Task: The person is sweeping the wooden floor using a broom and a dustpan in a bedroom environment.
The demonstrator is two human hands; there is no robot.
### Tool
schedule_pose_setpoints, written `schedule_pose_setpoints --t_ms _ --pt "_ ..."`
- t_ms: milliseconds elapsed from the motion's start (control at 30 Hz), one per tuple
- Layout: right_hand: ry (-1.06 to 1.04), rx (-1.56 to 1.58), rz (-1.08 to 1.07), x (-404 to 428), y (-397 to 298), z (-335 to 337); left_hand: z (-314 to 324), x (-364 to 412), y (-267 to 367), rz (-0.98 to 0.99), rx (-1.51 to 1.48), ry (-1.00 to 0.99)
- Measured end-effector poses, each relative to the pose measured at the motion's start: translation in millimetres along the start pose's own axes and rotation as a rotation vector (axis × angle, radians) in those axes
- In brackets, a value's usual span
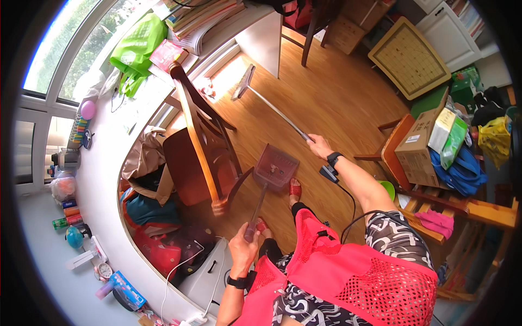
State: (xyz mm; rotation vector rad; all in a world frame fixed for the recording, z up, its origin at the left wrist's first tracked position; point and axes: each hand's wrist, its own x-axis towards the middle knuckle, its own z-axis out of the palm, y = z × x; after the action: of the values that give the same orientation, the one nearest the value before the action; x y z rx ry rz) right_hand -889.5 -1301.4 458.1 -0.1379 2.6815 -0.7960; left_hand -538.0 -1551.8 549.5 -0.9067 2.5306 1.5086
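Note:
My left hand (pixel 243 247) grips the upper end of a long-handled dustpan. The purplish, see-through pan (pixel 274 165) rests on the wood floor just ahead of my feet, with some small debris in it. In my right hand (pixel 320 146) is the grip of a broom with a silvery metal handle (pixel 277 110). The broom head (pixel 244 82) reaches away to the upper left, its bristles on the sunlit floor beside the desk. Broom head and pan are well apart.
A wooden chair (pixel 204 142) stands left of the dustpan, by the white desk (pixel 94 183). On the right, another chair (pixel 397 150) carries a cardboard box (pixel 422 142). A framed board (pixel 410 58) leans at the upper right. A black cable (pixel 350 199) hangs near my right arm.

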Motion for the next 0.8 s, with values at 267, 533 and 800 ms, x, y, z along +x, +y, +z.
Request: schedule_pose_setpoints --t_ms 267,533,800 --pt "-0.267 0.238 0.139 188.8 -132.8 84.1 10.7 17.6 20.4 -0.074 0.051 0.029" --pt "-0.355 0.295 0.172 155.0 -46.6 76.1 14.6 27.1 25.8 -0.002 0.056 0.05" --pt "-0.293 0.248 0.539 -28.8 57.8 -44.7 13.9 26.0 38.3 0.024 0.041 0.033"
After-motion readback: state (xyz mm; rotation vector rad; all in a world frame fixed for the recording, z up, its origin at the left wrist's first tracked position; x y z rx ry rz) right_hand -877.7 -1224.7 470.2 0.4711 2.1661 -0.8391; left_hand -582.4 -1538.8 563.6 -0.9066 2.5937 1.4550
